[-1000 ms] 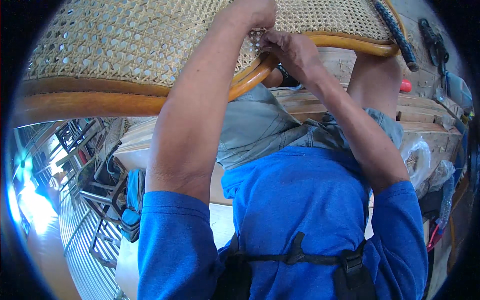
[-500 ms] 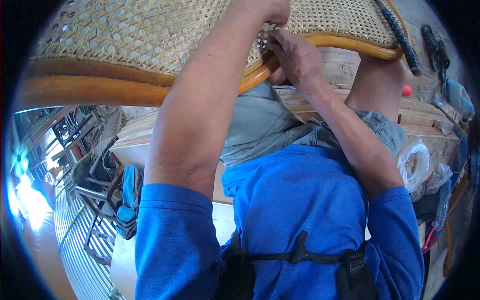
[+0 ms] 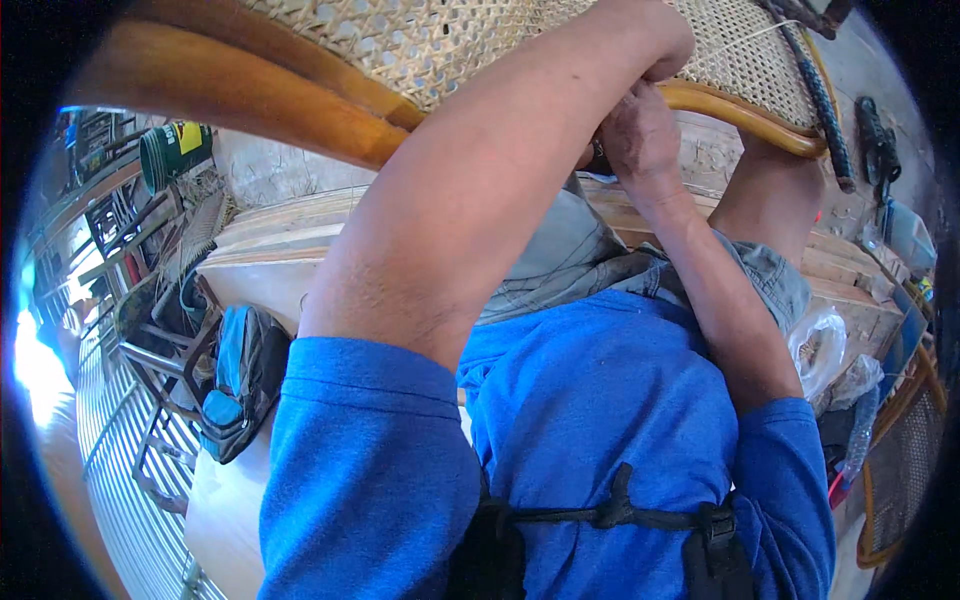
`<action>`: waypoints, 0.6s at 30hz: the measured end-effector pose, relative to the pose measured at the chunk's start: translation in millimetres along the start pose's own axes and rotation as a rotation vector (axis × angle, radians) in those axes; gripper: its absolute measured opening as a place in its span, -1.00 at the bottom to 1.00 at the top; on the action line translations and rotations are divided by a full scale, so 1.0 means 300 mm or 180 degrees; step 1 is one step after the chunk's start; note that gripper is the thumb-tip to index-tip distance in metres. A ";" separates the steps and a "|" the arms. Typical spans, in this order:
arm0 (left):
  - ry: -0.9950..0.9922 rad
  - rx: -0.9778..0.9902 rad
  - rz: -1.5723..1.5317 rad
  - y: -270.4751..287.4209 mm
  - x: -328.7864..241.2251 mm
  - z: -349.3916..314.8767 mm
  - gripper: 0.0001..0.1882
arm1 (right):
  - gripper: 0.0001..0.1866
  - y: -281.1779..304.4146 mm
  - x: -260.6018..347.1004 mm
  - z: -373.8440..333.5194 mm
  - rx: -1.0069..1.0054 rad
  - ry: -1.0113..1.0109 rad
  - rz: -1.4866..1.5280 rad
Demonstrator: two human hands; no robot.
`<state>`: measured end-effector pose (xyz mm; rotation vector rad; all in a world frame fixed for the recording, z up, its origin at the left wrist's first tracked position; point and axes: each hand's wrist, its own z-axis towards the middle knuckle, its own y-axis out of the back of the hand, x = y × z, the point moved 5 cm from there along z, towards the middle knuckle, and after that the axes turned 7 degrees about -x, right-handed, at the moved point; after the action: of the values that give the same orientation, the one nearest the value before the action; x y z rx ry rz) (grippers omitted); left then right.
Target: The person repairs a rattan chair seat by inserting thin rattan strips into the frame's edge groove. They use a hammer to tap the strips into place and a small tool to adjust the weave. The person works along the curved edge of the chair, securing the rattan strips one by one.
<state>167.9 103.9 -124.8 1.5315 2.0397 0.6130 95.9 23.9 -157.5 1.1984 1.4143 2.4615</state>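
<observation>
A woven cane panel (image 3: 470,55) in an orange-brown wooden frame (image 3: 270,105) lies across the top of the view, over my legs. My left hand (image 3: 655,35) is closed at the panel's near edge; its fingers are hidden. Just below it, my right hand (image 3: 642,145) is closed with curled fingers by the frame's inward bend. Whatever either hand grips does not show. A loose pale cane strand (image 3: 752,40) rises from the panel right of my left hand. A dark, rope-like rod (image 3: 815,100) lies along the panel's right side.
I sit on a wooden plank bench (image 3: 290,222). At left are a blue and black backpack (image 3: 240,375), a green can (image 3: 172,158) and stacked chair frames (image 3: 160,330). At right, a clear plastic bag (image 3: 820,345), a black object (image 3: 878,140) and another mesh-filled frame (image 3: 900,480).
My left hand has shifted right, its forearm now slanting more across the panel. My right hand has turned and curled in. The view has swung, with the panel's left side sitting higher.
</observation>
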 end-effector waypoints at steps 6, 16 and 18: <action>0.0143 0.0263 0.0067 -0.011 0.001 0.035 -0.83 | -0.66 -0.005 -0.011 -0.009 -0.0069 -0.0232 0.0465; 0.1376 0.1057 0.0447 -0.113 0.032 0.175 -0.84 | -0.75 -0.041 0.016 -0.021 -0.0093 -0.0009 0.0912; -0.0227 0.0621 0.0367 -0.034 -0.033 0.127 -0.84 | -0.74 0.007 -0.034 -0.016 -0.0152 -0.0025 0.0556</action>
<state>187.2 93.7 -159.2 1.7668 2.0170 0.4047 100.6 15.2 -163.4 1.3747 1.2923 2.5834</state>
